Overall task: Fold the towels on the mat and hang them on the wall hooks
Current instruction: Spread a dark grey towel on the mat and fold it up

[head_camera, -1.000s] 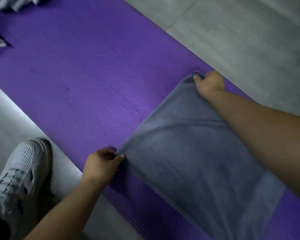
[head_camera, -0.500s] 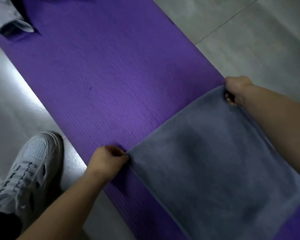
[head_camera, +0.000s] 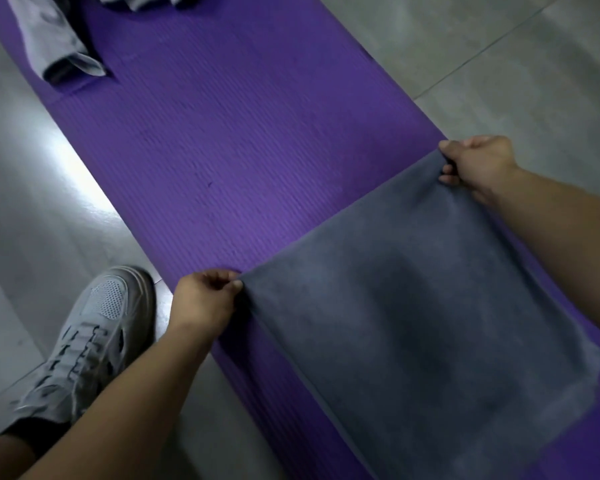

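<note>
while the dark grey terry towel (head_camera: 413, 323) lies spread across the near end of the ribbed purple foam mat (head_camera: 239, 150), the head view shows the left grip (head_camera: 203, 299) pinching one corner of its far edge and the right grip (head_camera: 478, 164) clenched round the other corner at the mat's opposite side, so i judge this towel's folding is at an early stage, with hanging left and no wall hooks in sight. a pale grey rolled towel (head_camera: 54, 46) and a crumpled grey cloth heap (head_camera: 136, 0) wait at the mat's far end, well apart; a white mesh trainer (head_camera: 94, 327) on the grey tiled floor (head_camera: 499, 64) stands near the left grip, obstructing nothing.
</note>
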